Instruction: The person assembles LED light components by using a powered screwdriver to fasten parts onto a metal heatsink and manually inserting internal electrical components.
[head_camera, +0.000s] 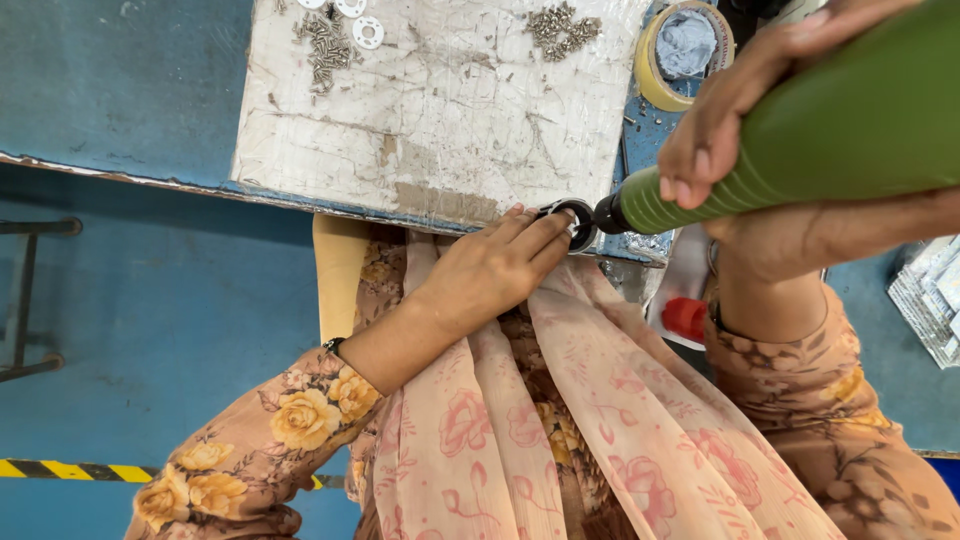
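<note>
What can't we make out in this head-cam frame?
- Driver tip: hidden where the green power screwdriver meets the black ring part.
- Ring part: half covered by the left hand.
- Screwdriver rear: cut off by the right edge, partly under the right hand.
- Screw piles: too small to tell type.
- Red object: mostly hidden by the sleeve.

1. Two hands: left hand (487, 272), right hand (735, 110).
2. One green power screwdriver (800, 140).
3. One black ring part (578, 222).
4. Two screw piles (325, 45).
5. Three white washers (367, 32).
6. One tape roll (684, 50).
7. One white board (440, 110).
</note>
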